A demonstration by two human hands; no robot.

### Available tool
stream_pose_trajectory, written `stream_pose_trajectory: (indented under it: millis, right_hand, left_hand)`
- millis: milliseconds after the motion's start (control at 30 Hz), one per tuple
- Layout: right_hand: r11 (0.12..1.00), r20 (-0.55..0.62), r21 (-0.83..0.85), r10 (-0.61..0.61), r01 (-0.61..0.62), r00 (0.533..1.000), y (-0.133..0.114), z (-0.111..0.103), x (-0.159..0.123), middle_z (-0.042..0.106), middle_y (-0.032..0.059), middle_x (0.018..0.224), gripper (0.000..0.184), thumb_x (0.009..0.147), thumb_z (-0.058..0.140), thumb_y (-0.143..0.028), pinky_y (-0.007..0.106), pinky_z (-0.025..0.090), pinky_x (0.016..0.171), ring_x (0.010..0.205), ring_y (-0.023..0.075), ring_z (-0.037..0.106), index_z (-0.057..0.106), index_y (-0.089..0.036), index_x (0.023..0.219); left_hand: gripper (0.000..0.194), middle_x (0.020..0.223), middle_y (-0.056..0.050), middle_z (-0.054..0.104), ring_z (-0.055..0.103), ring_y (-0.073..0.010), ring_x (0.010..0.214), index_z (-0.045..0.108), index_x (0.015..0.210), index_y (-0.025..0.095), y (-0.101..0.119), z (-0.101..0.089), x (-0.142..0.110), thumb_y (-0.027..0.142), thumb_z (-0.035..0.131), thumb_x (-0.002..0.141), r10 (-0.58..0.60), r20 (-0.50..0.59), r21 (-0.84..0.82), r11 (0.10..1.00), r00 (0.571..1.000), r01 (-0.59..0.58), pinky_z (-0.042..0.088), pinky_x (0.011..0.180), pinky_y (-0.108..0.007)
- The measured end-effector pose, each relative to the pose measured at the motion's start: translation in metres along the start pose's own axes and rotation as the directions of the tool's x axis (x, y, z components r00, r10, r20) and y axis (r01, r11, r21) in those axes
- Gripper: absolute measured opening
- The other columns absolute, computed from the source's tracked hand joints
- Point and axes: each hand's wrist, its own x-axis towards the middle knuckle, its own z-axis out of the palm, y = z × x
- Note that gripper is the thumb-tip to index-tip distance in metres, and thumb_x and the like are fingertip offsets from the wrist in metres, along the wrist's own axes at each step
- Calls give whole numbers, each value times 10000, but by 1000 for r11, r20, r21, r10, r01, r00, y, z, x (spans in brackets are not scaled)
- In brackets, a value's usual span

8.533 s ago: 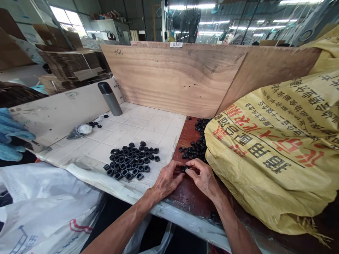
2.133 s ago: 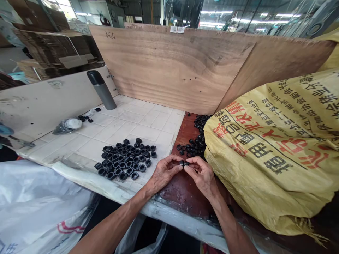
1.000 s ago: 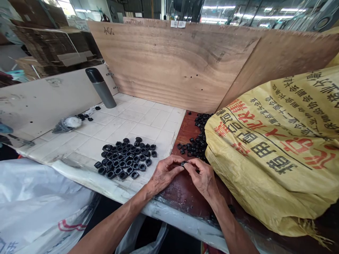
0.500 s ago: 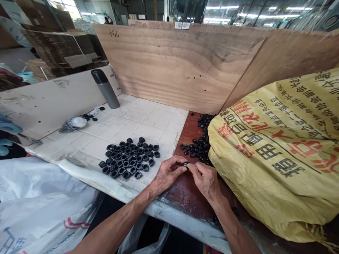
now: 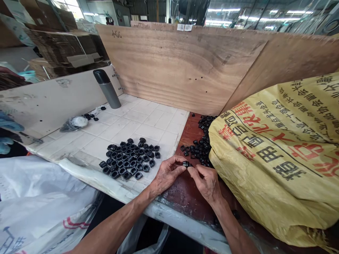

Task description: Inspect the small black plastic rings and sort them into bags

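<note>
A small black plastic cap [image 5: 186, 164] is pinched between the thumb and forefinger of my left hand [image 5: 166, 174], above the red-brown board. My right hand [image 5: 207, 180] meets it from the other side, thumb and forefinger closed at the cap's right end; the fingertips hide part of it. To the left, a cluster of black ring-shaped caps [image 5: 127, 158] lies on the white tiled surface, many with their round openings up. Beyond my hands is a loose heap of similar black caps [image 5: 201, 146], beside the yellow sack.
The yellow woven sack [image 5: 280, 155] bulges over the right side. A grey bottle with a black lid [image 5: 107, 89] stands at the back left, near a small plastic bag [image 5: 74, 124]. A wooden panel [image 5: 180, 67] closes off the back. White sacking [image 5: 42, 201] hangs at the front left.
My right fingertips have drawn slightly away to the right along the cap, so more of it shows between my hands. The view has shifted a little; the caps lie as before.
</note>
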Motion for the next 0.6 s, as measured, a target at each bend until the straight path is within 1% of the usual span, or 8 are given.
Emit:
stream_pose_trajectory:
  millis: [67, 133, 167, 267, 300, 433, 533, 600]
  right_hand:
    - [1000, -12, 16, -10, 10, 1000, 0, -1, 1, 542, -8, 628, 308, 959, 554, -403, 279, 402, 573, 562, 147, 491, 604, -214, 721]
    - [998, -13, 51, -27, 28, 1000, 1, -1, 2, 638, 21, 773, 201, 950, 567, -391, 284, 456, 636, 662, 172, 572, 663, -216, 931]
    - [998, -6, 49, -32, 32, 999, 2, 0, 2, 659, 27, 801, 198, 951, 566, -389, 286, 466, 653, 686, 178, 591, 668, -219, 958]
    - [1000, -4, -20, -9, 9, 1000, 5, 1, 1, 628, 11, 673, 278, 963, 548, -393, 281, 443, 603, 594, 164, 559, 644, -221, 766]
    - [1000, -9, -27, 0, -1, 1000, 6, 2, 1, 635, 12, 683, 268, 964, 549, -387, 280, 447, 608, 597, 164, 564, 644, -220, 776]
    - [998, -4, 50, -36, 36, 999, 6, 3, 1, 699, 52, 909, 170, 963, 544, -341, 298, 499, 730, 764, 196, 650, 654, -221, 1013]
    - [995, 22, 92, 47, -49, 999, 6, 6, 1, 678, 31, 801, 163, 955, 543, -356, 296, 496, 657, 660, 187, 636, 636, -223, 974]
    - [975, 71, 149, 157, -166, 985, 5, 10, 0, 641, 0, 692, 174, 940, 555, -380, 288, 482, 593, 567, 174, 605, 623, -222, 966]
  left_hand:
    - [250, 983, -53, 696, 657, -184, 913, 701, 962, 171, 1, 0, 0, 351, 770, 802, 1, 3, -18, 1000, 1000, -1, 525, 904, -324]
    - [253, 988, -57, 699, 655, -189, 926, 704, 968, 172, 2, 0, 0, 355, 767, 804, 3, 9, -14, 1000, 1000, -3, 523, 912, -328]
    - [255, 989, -60, 701, 654, -193, 933, 706, 970, 172, 2, 0, 0, 358, 766, 806, 3, 10, -6, 1000, 1000, -3, 522, 917, -330]
    - [263, 981, -63, 707, 652, -194, 927, 710, 973, 170, 1, 0, 0, 364, 768, 804, 6, 2, 5, 1000, 1000, -6, 523, 916, -333]
    - [265, 985, -64, 708, 653, -195, 929, 711, 975, 170, 1, 0, 0, 364, 769, 804, 10, 0, 2, 1000, 1000, -10, 523, 917, -334]
    - [252, 1003, -70, 712, 661, -200, 944, 710, 990, 169, 0, 0, -1, 347, 754, 818, 13, 21, 25, 1000, 1000, -13, 523, 927, -343]
    - [211, 1023, -74, 711, 673, -209, 968, 701, 1005, 176, 0, -1, -3, 330, 704, 861, 59, 31, 142, 988, 998, -63, 531, 928, -349]
    - [181, 1064, -76, 707, 671, -214, 1011, 686, 1040, 192, -1, -2, -5, 308, 643, 908, 154, 63, 310, 936, 986, -166, 529, 948, -359]
